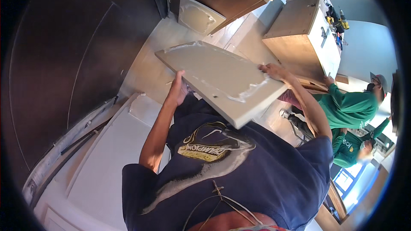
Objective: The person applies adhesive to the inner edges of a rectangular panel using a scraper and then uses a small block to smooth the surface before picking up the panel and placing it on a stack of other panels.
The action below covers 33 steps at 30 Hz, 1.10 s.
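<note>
A thick, flat beige panel [214, 70] is held out in front of my chest, tilted, with a pale smear of what looks like glue or filler tracing an uneven outline on its face. My left hand [177, 87] grips its near left edge, thumb on top and the other fingers mostly hidden beneath. At the far right edge, my right hand [276, 72] has its fingers curled over the rim. A small dark spot marks the face near the front edge. Further off, a similar beige panel [198, 16] with the same kind of smear leans low beside dark brown woodwork.
A large dark panel [64, 51] fills the left side. White boards [122, 145] lie at lower left. A wooden cabinet [295, 38] stands at far right, carrying a yellow drill [343, 19] and other tools. Two people in green tops [353, 105] are on the right, one beside the cabinet.
</note>
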### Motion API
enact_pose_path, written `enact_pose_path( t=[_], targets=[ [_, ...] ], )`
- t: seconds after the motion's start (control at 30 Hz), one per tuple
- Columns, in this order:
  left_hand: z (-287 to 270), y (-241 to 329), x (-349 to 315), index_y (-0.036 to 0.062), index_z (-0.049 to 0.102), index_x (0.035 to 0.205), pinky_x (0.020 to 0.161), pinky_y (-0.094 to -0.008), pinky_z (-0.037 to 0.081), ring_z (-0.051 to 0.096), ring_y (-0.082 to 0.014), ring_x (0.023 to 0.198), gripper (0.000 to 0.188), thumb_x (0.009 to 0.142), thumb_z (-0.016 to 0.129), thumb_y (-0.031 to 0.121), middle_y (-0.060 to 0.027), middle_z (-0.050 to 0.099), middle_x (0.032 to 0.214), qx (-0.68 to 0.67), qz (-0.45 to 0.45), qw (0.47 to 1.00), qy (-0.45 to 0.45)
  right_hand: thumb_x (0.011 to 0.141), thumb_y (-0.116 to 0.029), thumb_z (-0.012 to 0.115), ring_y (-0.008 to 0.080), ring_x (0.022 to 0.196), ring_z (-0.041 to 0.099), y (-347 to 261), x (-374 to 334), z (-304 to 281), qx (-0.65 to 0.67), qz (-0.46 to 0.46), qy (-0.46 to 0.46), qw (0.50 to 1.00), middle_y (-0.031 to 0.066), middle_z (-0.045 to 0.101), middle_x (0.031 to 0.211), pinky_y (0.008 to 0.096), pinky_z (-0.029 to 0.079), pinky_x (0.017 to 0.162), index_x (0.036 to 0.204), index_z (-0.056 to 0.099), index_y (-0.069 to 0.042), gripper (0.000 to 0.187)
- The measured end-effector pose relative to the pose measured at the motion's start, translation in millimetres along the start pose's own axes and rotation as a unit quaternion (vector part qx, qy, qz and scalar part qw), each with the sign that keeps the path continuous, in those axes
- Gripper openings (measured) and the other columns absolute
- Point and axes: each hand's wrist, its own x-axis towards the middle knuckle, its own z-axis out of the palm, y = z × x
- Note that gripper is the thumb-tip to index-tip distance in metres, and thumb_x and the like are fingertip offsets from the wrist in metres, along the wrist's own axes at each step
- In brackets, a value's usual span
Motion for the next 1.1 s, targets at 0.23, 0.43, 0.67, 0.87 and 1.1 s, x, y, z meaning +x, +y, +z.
enact_pose_path(
  t=[0.23,0.43,0.67,0.87,1.1],
  targets=[
    [-38,15,71,0.003,0.057,0.133,0.095,-0.0435,0.054,0.066,-0.0256,0.112,0.05,0.098,0.056,0.039,-0.0106,0.067,0.121,0.034,-0.02,0.994,0.098,0.104,-0.065,0.035,0.0429,0.113,0.068,31,80,85,0.066,0.015,-0.027,0.997,0.0351,0.068,0.118,0.0463,0.05,0.1,0.118,0.068,0.011,0.084],
    [-38,45,147,-0.0026,0.059,0.125,0.087,-0.0464,0.059,0.069,-0.0303,0.101,0.041,0.096,0.06,0.025,-0.0159,0.067,0.115,0.099,-0.083,0.986,0.102,0.103,-0.059,0.039,0.0421,0.105,0.071,5,114,99,0.199,0.095,-0.046,0.974,0.0344,0.068,0.117,0.0483,0.051,0.099,0.121,0.065,0.014,0.08],
    [-61,60,239,-0.0058,0.059,0.122,0.086,-0.0515,0.061,0.071,-0.0359,0.097,0.036,0.094,0.062,0.017,-0.021,0.068,0.109,0.113,-0.137,0.965,0.195,0.103,-0.058,0.039,0.0426,0.108,0.07,-2,207,119,0.251,0.115,-0.045,0.96,0.0353,0.069,0.113,0.0478,0.051,0.098,0.116,0.069,0.01,0.075],
    [-74,87,305,-0.0018,0.061,0.121,0.083,-0.0518,0.061,0.071,-0.0341,0.093,0.035,0.091,0.061,0.015,-0.0196,0.068,0.108,0.203,-0.162,0.954,0.149,0.102,-0.054,0.041,0.0455,0.11,0.069,0,285,152,0.307,0.123,-0.022,0.943,0.0376,0.068,0.112,0.0485,0.049,0.101,0.114,0.068,0.015,0.074],
    [-92,107,354,0.0038,0.063,0.117,0.083,-0.0449,0.059,0.069,-0.0287,0.099,0.028,0.092,0.057,0.015,-0.0125,0.067,0.103,0.214,-0.137,0.961,0.106,0.103,-0.053,0.041,0.0463,0.104,0.07,-22,336,145,0.31,0.126,-0.02,0.942,0.0393,0.068,0.106,0.0509,0.051,0.096,0.111,0.07,0.01,0.069]
  ],
)
